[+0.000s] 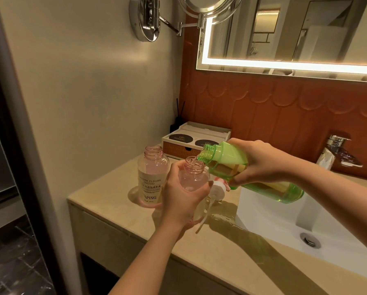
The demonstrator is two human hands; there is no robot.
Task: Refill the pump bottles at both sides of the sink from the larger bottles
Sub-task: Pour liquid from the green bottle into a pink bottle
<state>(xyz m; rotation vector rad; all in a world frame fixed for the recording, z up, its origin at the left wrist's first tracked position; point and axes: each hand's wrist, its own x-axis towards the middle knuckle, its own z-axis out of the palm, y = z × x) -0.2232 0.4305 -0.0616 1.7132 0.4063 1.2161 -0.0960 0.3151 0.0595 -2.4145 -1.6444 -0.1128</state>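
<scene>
My left hand [183,194] grips a small clear pink bottle [194,176] with its cap off, held above the counter. My right hand [257,162] holds a large green bottle [227,158] tipped almost flat, its open mouth right over the pink bottle's neck, with clear liquid running in. A second uncapped pink bottle [152,177] with a white label stands upright on the counter just left of my left hand. A white pump head [217,189] with its long tube lies on the counter behind my left hand.
The beige counter [210,252] ends in a front edge near me and a wall on the left. A white sink [306,220] with a chrome tap [338,152] lies to the right. A tray box [196,137] and a reed diffuser [179,122] stand at the back.
</scene>
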